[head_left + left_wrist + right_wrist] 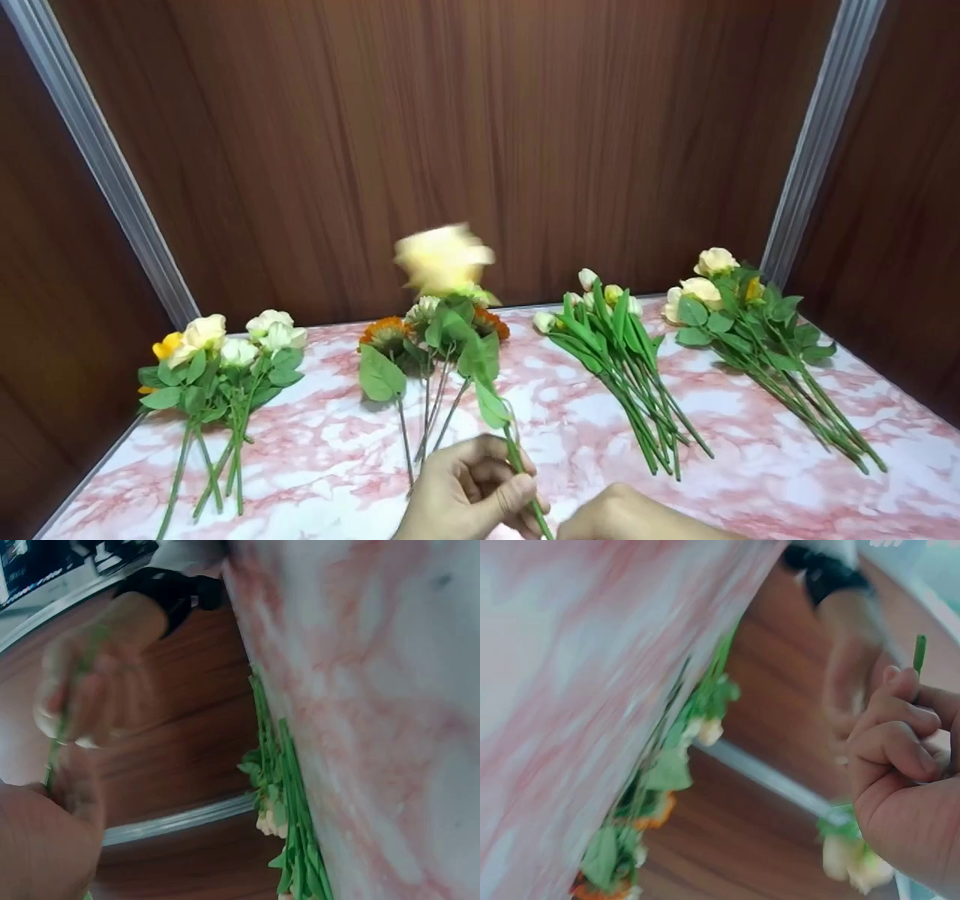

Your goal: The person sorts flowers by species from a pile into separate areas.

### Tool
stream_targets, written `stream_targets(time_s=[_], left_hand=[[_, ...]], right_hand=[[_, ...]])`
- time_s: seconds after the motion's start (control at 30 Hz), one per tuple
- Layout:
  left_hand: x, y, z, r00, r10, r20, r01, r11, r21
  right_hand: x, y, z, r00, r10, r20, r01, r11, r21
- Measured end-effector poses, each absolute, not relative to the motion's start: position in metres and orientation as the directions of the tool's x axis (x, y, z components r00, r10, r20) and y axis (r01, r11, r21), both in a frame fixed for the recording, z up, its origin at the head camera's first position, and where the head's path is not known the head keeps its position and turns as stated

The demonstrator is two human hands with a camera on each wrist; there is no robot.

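A pale yellow rose [442, 259], blurred, stands upright in front of me on a long green stem [516, 454] with leaves. My left hand [466, 491] pinches this stem between thumb and curled fingers. Lower down, my right hand [626, 516] is at the stem's bottom part, mostly cut off in the head view. In the right wrist view the right hand's fingers [889, 742] curl round the stem, whose cut end [920, 652] pokes out above them. Behind the rose lies a bunch of orange and whitish flowers [386, 334] with thin brownish stems.
At the left lies a bunch of cream and yellow flowers [202, 337]. White tulips [600, 322] lie right of the middle, and more cream roses [701, 291] at the far right. Brown wood-look panels [487, 135] enclose the pink marbled table [315, 450].
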State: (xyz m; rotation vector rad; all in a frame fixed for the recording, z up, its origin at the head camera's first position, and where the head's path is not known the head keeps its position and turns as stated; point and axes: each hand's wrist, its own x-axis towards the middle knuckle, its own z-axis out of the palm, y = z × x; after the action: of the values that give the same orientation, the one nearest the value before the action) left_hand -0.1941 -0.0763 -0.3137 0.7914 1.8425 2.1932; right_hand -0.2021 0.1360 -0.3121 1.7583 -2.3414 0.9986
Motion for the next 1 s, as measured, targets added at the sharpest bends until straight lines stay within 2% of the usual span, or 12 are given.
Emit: stream_targets(time_s=[0.17,0.4,0.7,0.77,0.87,1.0], left_hand=[[-0.194,-0.077,-0.315,-0.838,0.402,0.37,0.344,-0.139,0.929],[-0.201,-0.076,-0.32,-0.708,0.412,0.574,0.588,-0.107,0.802],[-0.203,-0.075,-0.324,-0.673,0.34,0.657,0.718,0.089,0.69],[-0.205,-0.074,-0.326,-0.635,0.309,0.708,0.768,0.151,0.623],[-0.21,-0.074,-0.329,-0.544,0.277,0.792,0.837,0.252,0.486],[-0.22,-0.077,-0.33,-0.431,0.316,0.845,0.884,0.335,0.326]], right_hand=[[-0.202,0.138,-0.312,-0.364,-0.829,0.426,-0.87,0.139,-0.473],[-0.21,0.14,-0.314,-0.326,-0.822,0.466,-0.917,0.154,-0.369],[-0.212,0.14,-0.318,-0.306,-0.829,0.468,-0.924,0.139,-0.357],[-0.212,0.14,-0.318,-0.304,-0.833,0.462,-0.927,0.146,-0.346],[-0.212,0.14,-0.318,-0.325,-0.832,0.451,-0.922,0.172,-0.346],[-0.214,0.142,-0.316,-0.383,-0.822,0.422,-0.895,0.217,-0.389]])
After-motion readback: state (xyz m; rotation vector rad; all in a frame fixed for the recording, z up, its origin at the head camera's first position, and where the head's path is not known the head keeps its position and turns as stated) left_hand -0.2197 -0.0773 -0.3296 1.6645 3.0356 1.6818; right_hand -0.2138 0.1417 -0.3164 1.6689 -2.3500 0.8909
